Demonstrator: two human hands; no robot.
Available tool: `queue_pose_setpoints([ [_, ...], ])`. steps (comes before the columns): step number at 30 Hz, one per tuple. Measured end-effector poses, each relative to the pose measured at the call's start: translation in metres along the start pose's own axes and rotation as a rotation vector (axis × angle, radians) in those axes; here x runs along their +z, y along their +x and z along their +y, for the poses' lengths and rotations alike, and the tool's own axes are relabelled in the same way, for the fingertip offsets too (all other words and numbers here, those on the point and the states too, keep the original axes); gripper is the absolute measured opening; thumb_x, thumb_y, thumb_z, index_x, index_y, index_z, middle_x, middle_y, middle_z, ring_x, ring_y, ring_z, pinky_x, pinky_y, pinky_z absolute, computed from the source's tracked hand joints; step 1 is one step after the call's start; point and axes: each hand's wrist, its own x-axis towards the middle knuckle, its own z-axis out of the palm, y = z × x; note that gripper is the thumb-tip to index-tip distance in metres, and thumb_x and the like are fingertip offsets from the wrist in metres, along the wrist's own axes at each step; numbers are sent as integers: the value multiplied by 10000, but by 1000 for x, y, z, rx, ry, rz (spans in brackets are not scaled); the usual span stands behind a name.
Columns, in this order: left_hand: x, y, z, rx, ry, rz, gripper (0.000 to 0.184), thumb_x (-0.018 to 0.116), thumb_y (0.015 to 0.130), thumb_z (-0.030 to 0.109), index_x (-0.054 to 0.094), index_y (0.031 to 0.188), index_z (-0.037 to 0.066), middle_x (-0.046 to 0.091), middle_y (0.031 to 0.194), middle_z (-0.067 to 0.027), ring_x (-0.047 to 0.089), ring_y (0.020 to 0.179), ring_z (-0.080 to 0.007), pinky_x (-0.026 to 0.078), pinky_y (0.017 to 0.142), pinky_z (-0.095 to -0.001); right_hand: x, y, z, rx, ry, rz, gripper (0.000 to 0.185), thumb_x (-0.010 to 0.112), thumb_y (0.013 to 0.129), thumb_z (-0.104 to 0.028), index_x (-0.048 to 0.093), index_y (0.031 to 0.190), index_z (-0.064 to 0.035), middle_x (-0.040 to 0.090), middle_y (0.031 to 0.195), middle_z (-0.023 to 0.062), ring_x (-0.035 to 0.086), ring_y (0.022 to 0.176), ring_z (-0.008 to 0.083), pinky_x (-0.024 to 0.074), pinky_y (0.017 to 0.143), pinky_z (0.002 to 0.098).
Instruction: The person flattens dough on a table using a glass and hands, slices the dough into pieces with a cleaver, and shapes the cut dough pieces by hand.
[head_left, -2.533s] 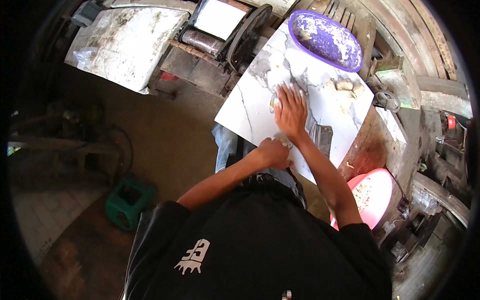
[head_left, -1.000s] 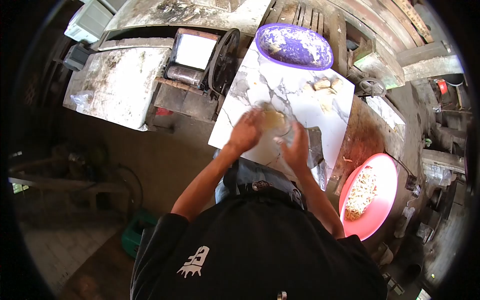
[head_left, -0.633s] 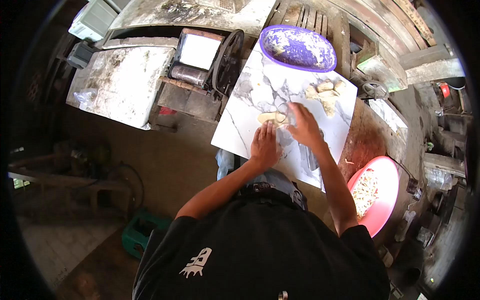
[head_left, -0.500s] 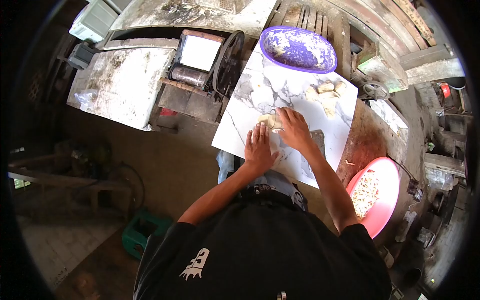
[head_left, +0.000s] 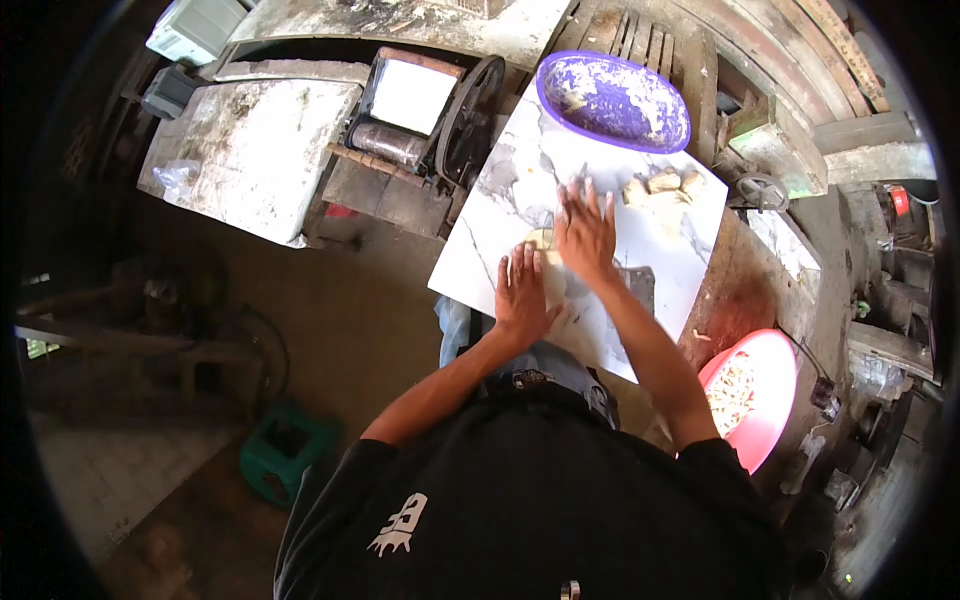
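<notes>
Left hand (head_left: 522, 300) flat against dough (head_left: 540, 238) | right hand (head_left: 586, 235) splayed just beside it | purple basin (head_left: 610, 140), 1 o'clock | pale lumps (head_left: 664, 181), 2 | pink basin (head_left: 772, 390), 4

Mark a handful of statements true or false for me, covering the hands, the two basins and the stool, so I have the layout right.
1. The purple basin sits at the far end of the marble-patterned board. True.
2. The left hand is inside the purple basin. False: its fingertips are at a pale piece on the board.
3. The right hand has its fingers extended. True.
4. The pink basin is empty. False: it holds many small pieces.
5. The green stool is on the board. False: it's on the floor.
</notes>
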Motion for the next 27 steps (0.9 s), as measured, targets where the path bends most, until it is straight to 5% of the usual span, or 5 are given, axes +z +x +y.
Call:
queue_pose_setpoints([
  [14,-7,2,-5,-43,-48,-111,965,575,849,557,165,1496,-32,153,1573,-183,86,1473,-324,31,1184,-468,5,6,18,-132,45,-118,521,468,933,-277,430,1404,-58,446,1445,140,328,1385,357,164,1118,619],
  [16,-1,0,-10,7,-94,16,858,612,846,477,288,1457,-32,266,1529,-206,206,1435,-363,160,1158,-495,-12,-17,3,-96,53,-136,528,474,931,-272,427,1400,-34,426,1452,161,318,1388,356,181,1131,576],
  [20,-4,11,-35,76,-86,-2,680,614,862,332,387,1413,5,375,1483,-181,309,1397,-339,243,1137,-472,-41,-60,-20,-32,116,-168,548,481,933,-290,417,1403,-16,403,1459,188,307,1392,356,193,1142,530],
  [23,-9,17,-54,84,-368,101,424,532,853,122,554,1269,39,570,1334,-100,498,1280,-246,365,1070,-456,-44,-101,-29,-42,233,-180,535,511,933,-296,435,1384,-19,404,1448,209,349,1360,381,231,1130,518],
  [27,-17,16,-55,84,-359,23,457,579,849,142,535,1293,42,526,1372,-137,458,1304,-276,352,1081,-417,-52,-99,-30,-34,313,-161,504,470,954,-266,432,1384,-6,415,1437,216,347,1361,383,217,1138,507],
])
